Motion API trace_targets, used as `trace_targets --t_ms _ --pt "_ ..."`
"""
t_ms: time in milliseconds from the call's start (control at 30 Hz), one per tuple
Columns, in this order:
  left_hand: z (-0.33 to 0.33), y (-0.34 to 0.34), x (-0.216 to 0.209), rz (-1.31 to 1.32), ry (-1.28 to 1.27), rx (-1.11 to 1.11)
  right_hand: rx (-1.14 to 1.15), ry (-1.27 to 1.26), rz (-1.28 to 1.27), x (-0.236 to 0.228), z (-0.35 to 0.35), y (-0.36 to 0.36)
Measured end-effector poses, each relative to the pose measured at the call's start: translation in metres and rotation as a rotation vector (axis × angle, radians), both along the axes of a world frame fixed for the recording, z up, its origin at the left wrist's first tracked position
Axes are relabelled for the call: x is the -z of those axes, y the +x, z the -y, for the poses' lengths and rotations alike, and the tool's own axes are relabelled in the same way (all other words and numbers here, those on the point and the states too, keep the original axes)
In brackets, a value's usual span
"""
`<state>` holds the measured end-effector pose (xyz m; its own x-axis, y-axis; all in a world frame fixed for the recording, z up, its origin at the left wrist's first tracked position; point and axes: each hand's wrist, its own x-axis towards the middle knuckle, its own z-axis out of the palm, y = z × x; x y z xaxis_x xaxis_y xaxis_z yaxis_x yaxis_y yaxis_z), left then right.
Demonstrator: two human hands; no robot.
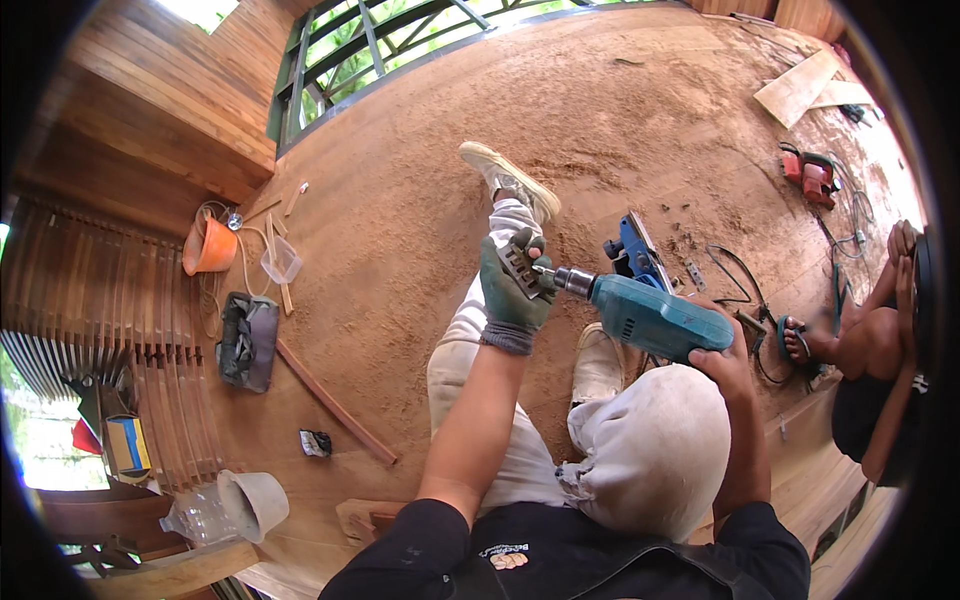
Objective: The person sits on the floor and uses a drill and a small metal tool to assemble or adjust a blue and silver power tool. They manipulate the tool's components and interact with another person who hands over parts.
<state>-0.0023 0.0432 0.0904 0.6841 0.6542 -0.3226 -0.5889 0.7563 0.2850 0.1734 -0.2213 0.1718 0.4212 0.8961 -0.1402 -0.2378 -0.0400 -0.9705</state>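
Observation:
My left hand [513,300], in a dark green work glove, is closed around a small slotted metal piece [518,270]. In my right hand [728,358], which is bare, is a teal power drill [655,318] held by its rear end. The drill lies level, with its silver chuck [573,281] pointing left. Its tip reaches the edge of the slotted piece; whether they touch, I cannot tell. Both hands are over my legs, and my right knee is raised beneath the drill. Just beyond the drill a blue electric planer [640,253] rests on the floor.
Sawdust covers the wooden floor [400,200]. At left are an orange bucket [210,245], a clear tub [281,262], a grey tool bag [247,340] and a long wooden strip [335,400]. A red power tool [810,175], cables and another person's sandalled foot [797,340] are at right.

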Motion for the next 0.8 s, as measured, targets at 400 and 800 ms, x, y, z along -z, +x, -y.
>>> trace_targets --t_ms 400,800 --pt "0.001 0.002 -0.001 -0.258 0.261 -0.057 -0.051 -0.031 0.098 0.013 0.0 0.001" --pt "0.009 -0.007 -0.005 -0.187 0.33 -0.101 -0.054 -0.045 0.119 0.015 0.004 -0.004"
